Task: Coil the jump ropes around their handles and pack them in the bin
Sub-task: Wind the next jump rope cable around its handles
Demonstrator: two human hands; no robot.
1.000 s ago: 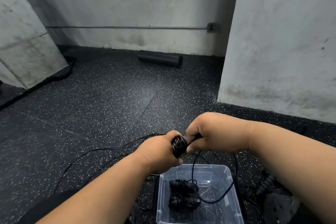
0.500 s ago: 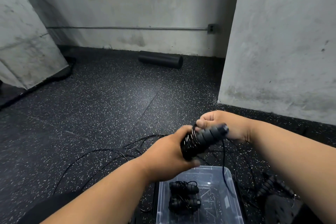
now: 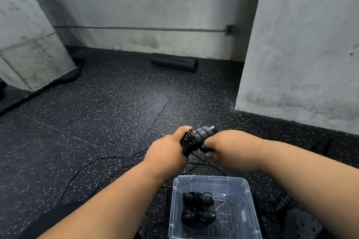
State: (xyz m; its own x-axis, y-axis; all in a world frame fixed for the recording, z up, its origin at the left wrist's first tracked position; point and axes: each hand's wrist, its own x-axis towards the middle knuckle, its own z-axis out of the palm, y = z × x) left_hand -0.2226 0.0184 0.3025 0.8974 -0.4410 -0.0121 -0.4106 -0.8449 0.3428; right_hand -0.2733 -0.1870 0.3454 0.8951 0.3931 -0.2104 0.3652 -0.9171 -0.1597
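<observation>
In the head view, at lower centre of the frame, the left hand [image 3: 167, 156] is gripping the jump rope handles [image 3: 201, 137] over their wound coils, while the right hand [image 3: 226, 146] is pinching the loose rope just beside them. Both are hovering above the clear bin [image 3: 250, 205] at the bottom, which is holding two coiled ropes [image 3: 198, 207]. If the right hand's tension is slackening, the coils are likely springing loose, and the trailing rope on the floor [image 3: 101, 163] may be snagging.
</observation>
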